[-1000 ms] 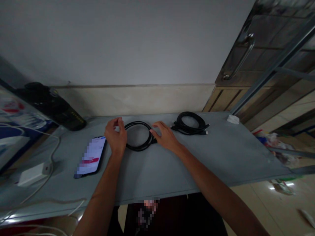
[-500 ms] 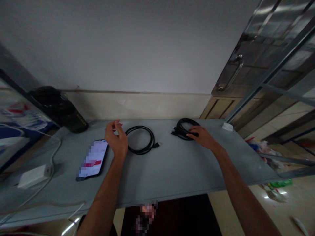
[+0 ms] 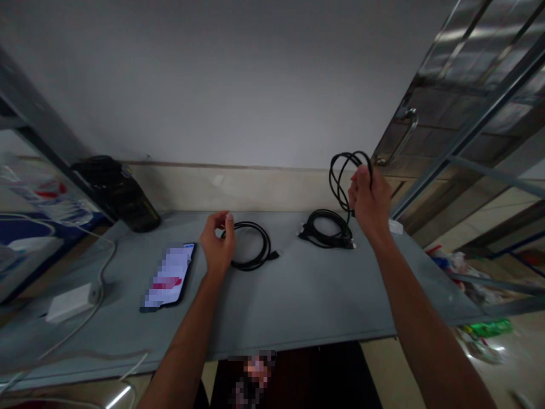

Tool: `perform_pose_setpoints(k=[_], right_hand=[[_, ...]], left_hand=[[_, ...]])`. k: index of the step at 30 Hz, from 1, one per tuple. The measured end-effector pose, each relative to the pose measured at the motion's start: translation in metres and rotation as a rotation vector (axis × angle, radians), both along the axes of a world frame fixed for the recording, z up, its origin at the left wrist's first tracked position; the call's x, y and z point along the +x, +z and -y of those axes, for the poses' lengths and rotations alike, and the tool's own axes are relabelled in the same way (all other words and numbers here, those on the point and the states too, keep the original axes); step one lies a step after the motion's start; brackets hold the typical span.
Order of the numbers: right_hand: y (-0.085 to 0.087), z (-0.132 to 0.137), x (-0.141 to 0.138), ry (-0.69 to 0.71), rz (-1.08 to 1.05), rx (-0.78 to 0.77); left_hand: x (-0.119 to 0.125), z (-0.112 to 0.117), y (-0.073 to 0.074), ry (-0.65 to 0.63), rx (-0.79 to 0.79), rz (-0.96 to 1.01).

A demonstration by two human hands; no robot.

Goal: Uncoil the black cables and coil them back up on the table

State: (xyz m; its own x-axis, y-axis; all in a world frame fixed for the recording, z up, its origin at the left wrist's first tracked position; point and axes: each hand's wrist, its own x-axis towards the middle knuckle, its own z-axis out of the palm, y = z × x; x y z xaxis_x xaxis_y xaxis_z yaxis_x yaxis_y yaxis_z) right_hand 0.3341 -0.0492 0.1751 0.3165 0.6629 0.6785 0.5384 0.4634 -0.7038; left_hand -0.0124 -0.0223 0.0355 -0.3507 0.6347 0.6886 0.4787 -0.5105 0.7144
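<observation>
My right hand [image 3: 371, 199] is raised at the back right, closed around a loosely coiled black cable [image 3: 338, 176] whose loops stand up against the wall. Below it, another black cable coil [image 3: 327, 228] lies on the grey table, its plugs pointing to both sides. My left hand [image 3: 218, 241] hovers with loosely curled fingers, thumb up, and no object shows in it. It overlaps the left edge of a single black cable coil [image 3: 251, 266] with a plug at its right; whether they touch I cannot tell.
A phone [image 3: 170, 278] with a lit screen lies left of my left arm. Farther left are a white adapter [image 3: 72, 303] with a white cord and a dark bottle [image 3: 123, 196]. Metal frame bars [image 3: 472, 122] rise at the right, near a small white object [image 3: 395, 227].
My right hand has lifted one black cable coil up off the pile and to the right; the rest stays on the table. My left hand has shifted slightly right, nearer the left coil.
</observation>
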Motion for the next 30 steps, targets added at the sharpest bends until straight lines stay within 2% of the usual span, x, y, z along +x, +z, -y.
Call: perform_pose_setpoints(k=[3, 5, 7, 9, 12, 15, 18, 21, 23, 26, 30], right_hand=[[0.045, 0.006, -0.039, 0.088, -0.144, 0.191], [0.07, 0.009, -0.062, 0.111, -0.166, 0.27], [0.086, 0.01, -0.082, 0.103, -0.179, 0.346], [0.093, 0.007, -0.101, 0.126, -0.195, 0.409], [0.085, -0.004, -0.127, 0.202, -0.211, 0.394], [0.06, -0.023, -0.149, 0.25, -0.122, 0.202], [0.033, -0.042, -0.16, 0.313, 0.102, 0.034], [0.013, -0.055, -0.159, 0.371, 0.383, -0.062], [0.004, -0.061, -0.153, 0.385, 0.496, -0.104], [-0.001, -0.073, -0.14, 0.376, 0.503, -0.111], [0.005, -0.085, -0.12, 0.323, 0.428, -0.072]], left_hand=[[0.002, 0.002, 0.001, -0.055, -0.029, 0.014], [0.002, 0.004, 0.002, -0.096, -0.076, 0.023], [0.002, 0.005, 0.001, -0.162, -0.126, 0.033], [0.001, 0.007, 0.001, -0.26, -0.15, 0.044], [0.0, 0.009, -0.002, -0.424, -0.14, 0.039], [-0.001, 0.008, -0.005, -0.513, -0.108, 0.064], [0.001, 0.007, -0.007, -0.54, -0.098, 0.14], [0.006, 0.008, -0.007, -0.515, -0.085, 0.165], [0.008, 0.009, -0.006, -0.495, -0.09, 0.153], [0.01, 0.01, -0.005, -0.465, -0.15, 0.114], [0.012, 0.009, -0.005, -0.383, -0.213, 0.042]])
